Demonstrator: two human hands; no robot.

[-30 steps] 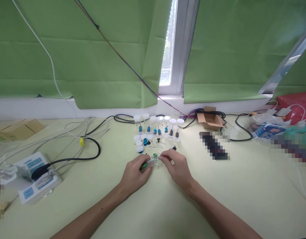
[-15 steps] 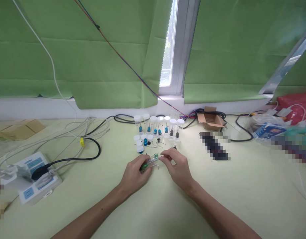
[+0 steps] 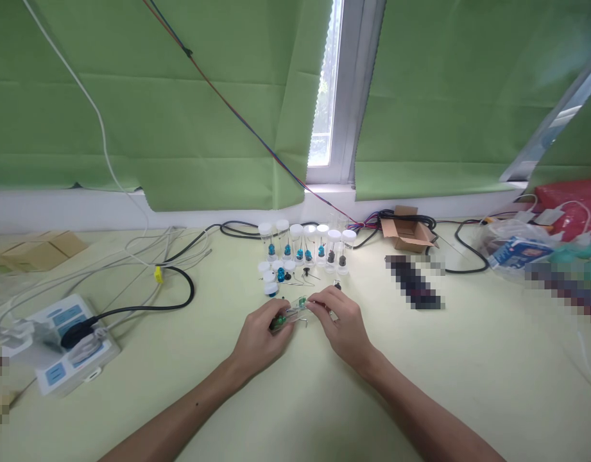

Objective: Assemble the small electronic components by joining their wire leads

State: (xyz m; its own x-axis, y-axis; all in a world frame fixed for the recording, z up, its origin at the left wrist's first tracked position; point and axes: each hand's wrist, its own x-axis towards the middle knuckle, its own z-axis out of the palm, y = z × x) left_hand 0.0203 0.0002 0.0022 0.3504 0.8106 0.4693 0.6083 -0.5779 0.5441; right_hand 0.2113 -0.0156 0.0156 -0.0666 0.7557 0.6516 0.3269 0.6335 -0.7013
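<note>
My left hand (image 3: pixel 264 332) is closed round a clear plastic tube (image 3: pixel 294 313) with green parts inside. The tube lies on a slant just above the table, its far end toward my right hand (image 3: pixel 341 321). That hand's thumb and forefinger pinch at the tube's end; what they hold there, if anything, is too small to make out. Under the tube shows a small bent metal hex key (image 3: pixel 303 322). Beyond my hands stand several clear tubes with white caps (image 3: pixel 323 228), with blue or black parts inside. Loose white caps (image 3: pixel 270 287) and small black parts (image 3: pixel 306 272) lie in front of them.
A white power strip (image 3: pixel 76 343) with plugs and cables sits at the left. Toward the back right are an open cardboard box (image 3: pixel 407 234), black cables and a blue package (image 3: pixel 516 251). Green blinds (image 3: pixel 203 128) hang behind the table.
Almost nothing differs. My right fingertips have shifted very slightly at the tube's end, while my left hand keeps its hold.
</note>
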